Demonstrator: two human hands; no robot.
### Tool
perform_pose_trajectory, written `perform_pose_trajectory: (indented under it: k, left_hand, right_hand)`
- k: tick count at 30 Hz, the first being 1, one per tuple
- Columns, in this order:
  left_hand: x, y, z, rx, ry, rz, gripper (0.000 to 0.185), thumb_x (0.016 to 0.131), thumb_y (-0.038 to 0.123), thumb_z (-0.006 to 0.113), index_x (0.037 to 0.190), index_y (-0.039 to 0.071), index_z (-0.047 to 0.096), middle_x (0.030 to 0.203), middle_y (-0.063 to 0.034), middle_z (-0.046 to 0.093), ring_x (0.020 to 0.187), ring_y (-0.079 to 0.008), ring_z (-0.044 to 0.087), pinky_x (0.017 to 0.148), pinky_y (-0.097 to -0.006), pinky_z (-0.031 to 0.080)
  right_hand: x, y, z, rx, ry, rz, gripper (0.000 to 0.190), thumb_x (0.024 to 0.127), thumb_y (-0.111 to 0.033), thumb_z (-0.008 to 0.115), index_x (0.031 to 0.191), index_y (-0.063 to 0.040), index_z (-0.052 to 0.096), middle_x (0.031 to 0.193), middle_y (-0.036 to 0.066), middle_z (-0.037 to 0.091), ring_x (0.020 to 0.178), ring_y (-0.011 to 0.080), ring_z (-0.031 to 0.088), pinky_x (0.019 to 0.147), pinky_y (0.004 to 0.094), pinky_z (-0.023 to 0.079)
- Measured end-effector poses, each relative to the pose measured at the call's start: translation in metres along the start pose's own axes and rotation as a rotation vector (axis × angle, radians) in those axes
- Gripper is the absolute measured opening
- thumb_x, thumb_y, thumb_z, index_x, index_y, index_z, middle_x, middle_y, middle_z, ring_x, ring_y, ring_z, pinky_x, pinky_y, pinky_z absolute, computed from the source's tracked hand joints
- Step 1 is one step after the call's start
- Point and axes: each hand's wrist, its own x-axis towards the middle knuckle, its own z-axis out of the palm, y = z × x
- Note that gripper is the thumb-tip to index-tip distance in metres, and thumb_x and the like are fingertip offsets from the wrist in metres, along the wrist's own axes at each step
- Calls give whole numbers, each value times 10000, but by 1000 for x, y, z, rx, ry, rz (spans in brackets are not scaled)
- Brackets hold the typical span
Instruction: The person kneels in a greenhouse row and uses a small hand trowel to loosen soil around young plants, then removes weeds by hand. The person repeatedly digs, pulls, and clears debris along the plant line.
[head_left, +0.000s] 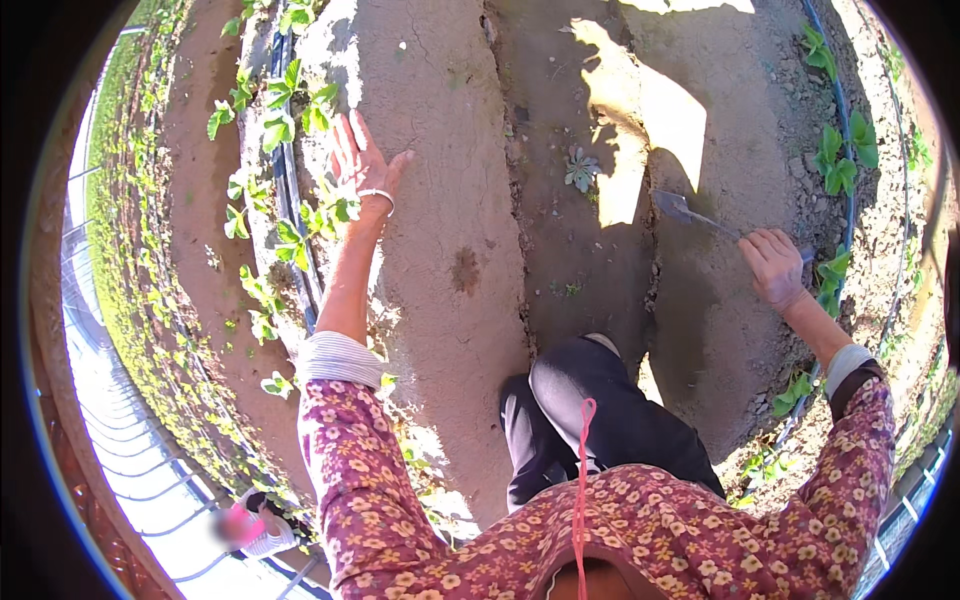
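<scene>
My left hand (365, 163) is stretched out palm down over the left soil ridge (442, 225), with its thumb spread and nothing in it. A white bracelet (376, 196) circles that wrist. Leafy strawberry-like plants (279, 127) grow just beside the fingers, along dark drip tubing (286, 180). In my right hand (772, 266) is the handle of a small garden trowel (673, 205). Its flat metal blade points left, by the inner edge of the right soil ridge (727, 322); whether it touches the soil I cannot tell.
A furrow (555, 255) runs between the ridges, with a grey-green rosette weed (580, 169) in it. My bent knees (592, 405) occupy its near end. Blue drip tubing (847, 165) and plants (831, 161) line the right ridge. Another person (259, 525) is at the lower left.
</scene>
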Motion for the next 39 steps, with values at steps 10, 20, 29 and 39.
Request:
perform_pose_trajectory:
  k: [10, 20, 29, 39]
  left_hand:
    - [5, 18, -14, -24, 0, -45, 1079, 667, 470, 724, 1426, 13, 106, 1474, -216, 114, 1361, -385, 104, 1077, -521, 127]
    - [1, 8, -8, -34, -43, -28, 1071, 678, 532, 689, 1416, -10, 134, 1458, -243, 136, 1344, -411, 128, 1065, -541, 149]
    - [7, 12, -16, -56, -90, -52, 1058, 695, 540, 685, 1401, -42, 154, 1425, -273, 183, 1321, -423, 177, 1047, -545, 184]
    - [8, 14, -18, -22, -25, -11, 1019, 704, 567, 656, 1373, -62, 213, 1408, -281, 227, 1291, -447, 236, 1014, -563, 241]
  right_hand:
    - [2, 16, -3, -13, 20, 70, 209, 669, -146, 566, 850, -48, 603, 898, 97, 605, 868, 229, 594, 798, 356, 471]
    - [-2, 14, 6, 39, -128, 113, 166, 723, -171, 558, 832, -55, 604, 936, 112, 622, 896, 238, 598, 812, 367, 474]
    - [6, 15, 7, -20, -162, 73, 108, 778, -166, 562, 852, -93, 592, 975, 96, 619, 923, 223, 593, 827, 376, 450]
    - [7, 12, 7, 93, -333, 194, 74, 705, -146, 563, 730, -77, 558, 1000, 106, 607, 974, 228, 563, 831, 393, 420]
